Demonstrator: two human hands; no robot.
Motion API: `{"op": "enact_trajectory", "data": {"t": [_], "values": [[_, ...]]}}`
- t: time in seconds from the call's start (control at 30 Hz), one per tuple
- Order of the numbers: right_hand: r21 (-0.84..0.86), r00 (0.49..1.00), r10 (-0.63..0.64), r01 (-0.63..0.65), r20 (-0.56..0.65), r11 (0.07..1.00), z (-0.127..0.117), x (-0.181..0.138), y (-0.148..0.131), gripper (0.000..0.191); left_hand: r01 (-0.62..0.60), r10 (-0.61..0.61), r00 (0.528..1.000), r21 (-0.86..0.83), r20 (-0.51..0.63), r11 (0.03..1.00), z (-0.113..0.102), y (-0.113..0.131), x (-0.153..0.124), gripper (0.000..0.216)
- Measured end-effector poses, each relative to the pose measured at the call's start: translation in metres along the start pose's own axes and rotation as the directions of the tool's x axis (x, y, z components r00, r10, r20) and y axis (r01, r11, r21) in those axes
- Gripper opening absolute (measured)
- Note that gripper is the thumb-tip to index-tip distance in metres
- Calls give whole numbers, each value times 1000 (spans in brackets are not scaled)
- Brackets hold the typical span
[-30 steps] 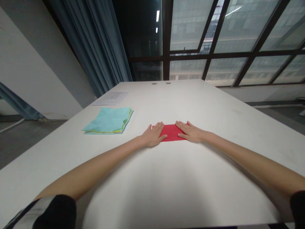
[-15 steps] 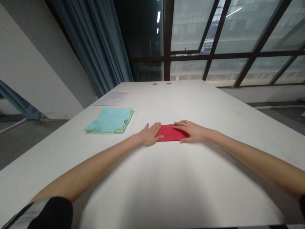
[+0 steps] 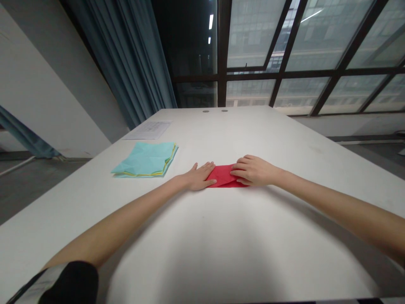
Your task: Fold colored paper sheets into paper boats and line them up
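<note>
A red folded sheet (image 3: pixel 224 172), paper or thin cloth, lies on the white table between my hands. My left hand (image 3: pixel 200 176) rests flat on its left end, fingers stretched out and thumb apart. At the right end, my right hand (image 3: pixel 255 171) has its fingers curled over the upper layer with the thumb at the near edge, pinching it. That layer is lifted a little on the near right side, opening a narrow gap above the layer below. The sheet's right end is hidden under my right hand.
A stack of teal and yellow folded sheets (image 3: pixel 148 158) lies to the left of my left hand. Behind it is a printed white page (image 3: pixel 148 130). The white table (image 3: pixel 202 245) reaches back toward the windows and a blue curtain (image 3: pixel 136 59).
My right hand has curled its fingers and risen slightly, drawing up the upper layer of the red sheet at the right. My left hand has stayed almost still.
</note>
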State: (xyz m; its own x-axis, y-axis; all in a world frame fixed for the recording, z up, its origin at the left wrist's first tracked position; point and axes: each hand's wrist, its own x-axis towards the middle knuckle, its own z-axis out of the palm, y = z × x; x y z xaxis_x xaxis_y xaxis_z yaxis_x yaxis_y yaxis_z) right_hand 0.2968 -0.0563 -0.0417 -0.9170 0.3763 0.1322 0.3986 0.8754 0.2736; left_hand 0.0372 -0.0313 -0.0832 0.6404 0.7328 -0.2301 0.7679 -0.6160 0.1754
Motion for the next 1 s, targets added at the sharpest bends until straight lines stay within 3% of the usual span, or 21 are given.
{"op": "enact_trajectory", "data": {"t": [0.17,0.27,0.33,0.4,0.5,0.6,0.77,0.87,1.0], "values": [[-117,998,57,-58,-12,992,-3,6,-2,36,78,-78,997,-149,8,986,-8,3,2,73],[-111,978,209,-209,-8,972,-7,11,3,37,128,-182,970,-292,-163,948,-17,5,5,68],[-52,932,360,-361,-29,931,-10,15,10,36,103,-240,902,-363,-358,926,-24,5,8,66],[40,852,522,-521,-33,853,-13,18,20,34,74,-281,813,-388,-509,919,-27,3,10,66],[194,742,670,-656,-7,729,-12,20,38,34,118,-313,744,-345,-590,931,-26,2,10,74],[322,652,758,-721,16,613,0,18,53,33,216,-321,777,-249,-542,944,-18,7,5,77],[413,425,895,-846,138,338,30,8,61,31,294,-303,865,-87,-399,952,-4,19,-5,61],[391,381,901,-877,207,281,42,0,56,30,300,-301,885,-59,-354,952,2,14,-4,60],[251,398,852,-912,341,326,48,-15,46,27,288,-290,908,-54,-304,956,3,-4,3,60]]}}
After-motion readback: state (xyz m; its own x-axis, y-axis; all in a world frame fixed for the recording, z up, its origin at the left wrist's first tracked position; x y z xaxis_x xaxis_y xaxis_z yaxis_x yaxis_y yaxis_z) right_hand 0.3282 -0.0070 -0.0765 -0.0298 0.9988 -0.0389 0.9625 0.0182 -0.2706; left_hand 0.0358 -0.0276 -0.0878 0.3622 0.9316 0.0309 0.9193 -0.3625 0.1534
